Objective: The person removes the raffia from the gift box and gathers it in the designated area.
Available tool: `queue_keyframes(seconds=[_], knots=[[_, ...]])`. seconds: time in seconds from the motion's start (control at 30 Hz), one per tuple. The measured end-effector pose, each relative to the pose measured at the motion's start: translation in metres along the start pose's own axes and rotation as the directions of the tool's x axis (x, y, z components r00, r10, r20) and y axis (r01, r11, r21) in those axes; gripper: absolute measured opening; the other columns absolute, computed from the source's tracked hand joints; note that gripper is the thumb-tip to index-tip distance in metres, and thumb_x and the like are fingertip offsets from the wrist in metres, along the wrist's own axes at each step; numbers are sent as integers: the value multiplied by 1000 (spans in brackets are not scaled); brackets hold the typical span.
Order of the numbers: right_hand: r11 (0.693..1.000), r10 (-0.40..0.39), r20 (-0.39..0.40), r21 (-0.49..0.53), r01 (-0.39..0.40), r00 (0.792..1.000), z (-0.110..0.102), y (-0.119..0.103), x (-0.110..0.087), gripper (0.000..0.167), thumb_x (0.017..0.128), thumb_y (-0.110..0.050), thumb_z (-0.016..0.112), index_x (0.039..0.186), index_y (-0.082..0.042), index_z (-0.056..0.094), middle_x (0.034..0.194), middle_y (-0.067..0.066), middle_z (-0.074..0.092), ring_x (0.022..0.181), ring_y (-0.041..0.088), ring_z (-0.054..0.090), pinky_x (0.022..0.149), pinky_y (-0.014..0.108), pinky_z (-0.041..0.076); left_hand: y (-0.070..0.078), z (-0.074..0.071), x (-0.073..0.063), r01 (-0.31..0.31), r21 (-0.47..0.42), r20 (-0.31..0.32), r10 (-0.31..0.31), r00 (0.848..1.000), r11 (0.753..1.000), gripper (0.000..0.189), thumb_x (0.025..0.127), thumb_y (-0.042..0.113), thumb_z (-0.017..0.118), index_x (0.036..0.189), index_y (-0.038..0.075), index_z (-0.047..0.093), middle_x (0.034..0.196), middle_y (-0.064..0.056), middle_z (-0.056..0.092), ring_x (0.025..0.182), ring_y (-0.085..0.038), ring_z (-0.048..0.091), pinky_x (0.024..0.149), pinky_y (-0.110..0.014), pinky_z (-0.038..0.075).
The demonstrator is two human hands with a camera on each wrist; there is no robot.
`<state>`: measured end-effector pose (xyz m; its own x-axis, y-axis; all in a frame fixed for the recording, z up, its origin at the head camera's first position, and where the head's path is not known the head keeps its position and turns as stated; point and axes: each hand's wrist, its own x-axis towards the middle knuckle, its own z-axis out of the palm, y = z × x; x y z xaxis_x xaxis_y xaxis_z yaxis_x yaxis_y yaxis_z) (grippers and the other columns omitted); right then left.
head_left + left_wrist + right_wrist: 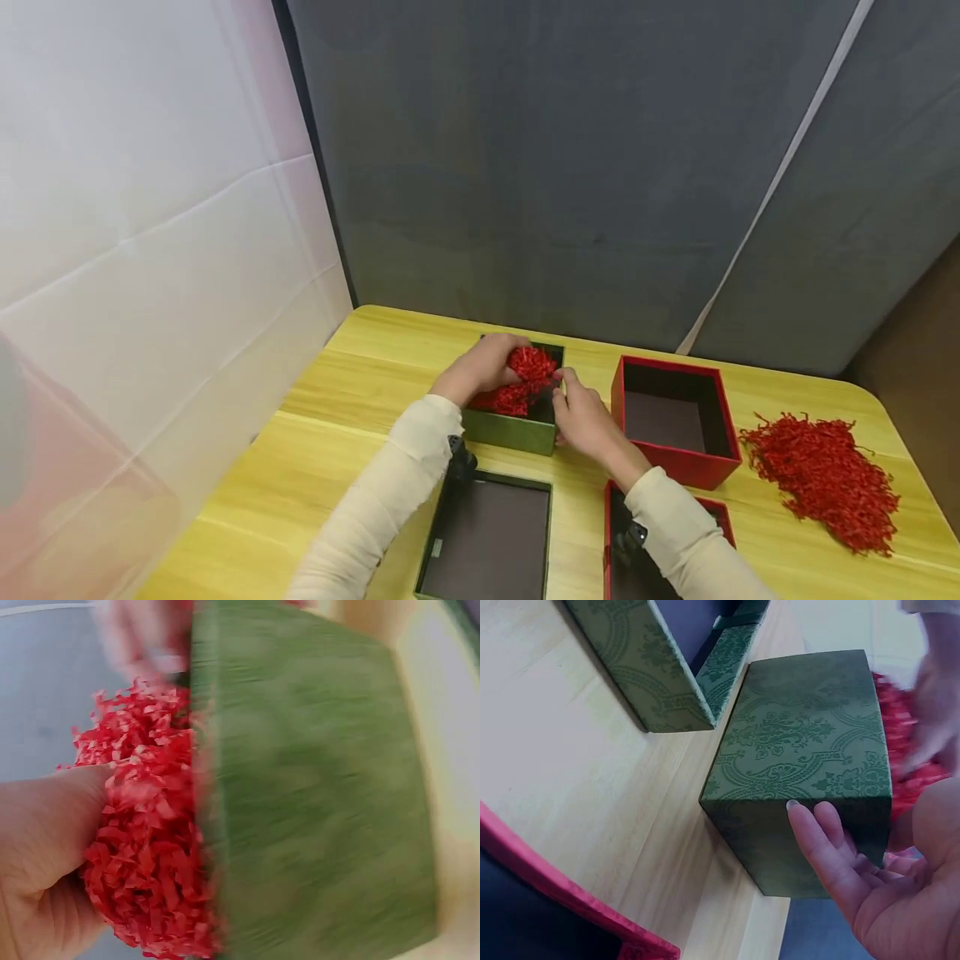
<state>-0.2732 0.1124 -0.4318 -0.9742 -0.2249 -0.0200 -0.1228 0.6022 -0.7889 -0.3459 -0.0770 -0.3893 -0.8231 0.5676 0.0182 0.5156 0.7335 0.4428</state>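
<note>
A green patterned box [510, 435], open at the top, stands near the table's back edge with red crinkle-cut paper shreds [532, 365] in it. Over its left part my left hand [486, 362] grips a clump of these shreds; in the left wrist view the clump [154, 870] bulges above the box's rim, beside the thumb. My right hand [590, 423] is at the box's right wall. The right wrist view shows its fingers [825, 844] against the outside of the box [802, 742], with the thumb up at the rim, partly hidden.
To the right stands an open red box [678, 462] with a dark inside. Beyond it lies a loose pile of red paper shreds [825, 483]. Nearer me lie a green-edged lid [491, 533] and a red-edged one [609, 533], partly under my right forearm. Grey curtain [525, 167] hangs behind the table.
</note>
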Motion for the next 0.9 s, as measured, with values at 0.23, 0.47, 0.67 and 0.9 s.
queue_keyframes(seconds=[0.23,0.47,0.67,0.9], knots=[[999,-11,15,-33,12,1000,2,-1,5,41,113,-16,40,151,-1,38,62,8,54,57,30,67,54,33,52,-22,-54,-19,-8,16,-216,11,976,1000,42,87,0,78,128,2,69,113,-18,70,106,-35,66,94,-47,53],[999,12,20,-44,-11,1000,3,-2,6,43,113,-18,39,153,-4,36,65,9,55,60,31,68,56,32,53,-80,-48,-42,216,-78,-259,-229,938,973,47,86,-8,73,133,-3,64,121,-25,68,111,-39,65,99,-51,52],[999,6,36,-43,-4,999,5,-2,6,43,113,-17,39,153,-2,36,66,8,54,61,31,67,56,33,50,-115,-18,-58,370,-65,-206,-375,904,927,52,88,-7,73,138,-9,57,130,-30,63,122,-45,60,107,-53,46],[999,-3,43,-54,5,999,6,-6,6,42,113,-18,40,152,-3,36,64,8,54,62,34,68,54,32,49,-114,-6,-71,482,18,-127,-476,870,876,72,91,8,77,154,-3,43,147,-37,43,135,-54,43,111,-63,38]])
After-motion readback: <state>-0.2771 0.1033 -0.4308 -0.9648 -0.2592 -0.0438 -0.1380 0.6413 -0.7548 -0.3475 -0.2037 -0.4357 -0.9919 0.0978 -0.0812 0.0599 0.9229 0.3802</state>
